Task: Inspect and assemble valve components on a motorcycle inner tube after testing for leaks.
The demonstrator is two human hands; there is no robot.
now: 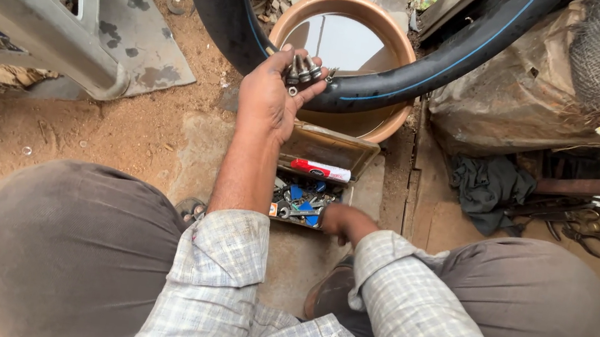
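head view, looking down past the person's knees. left hand raised over the sandy ground, fingers curled around a small cluster of metal valve parts, pinched at the fingertips just against the black inner tube. the tube arcs across a round clay basin holding water. right hand lowered at the edge of a small open tin box, fingers bent into its contents; whether they grip anything cannot be told. the box lies on the ground between the knees, just below the basin, filled with blue and metal bits and a red-and-white tube. dark cloth and pliers lie to the right.
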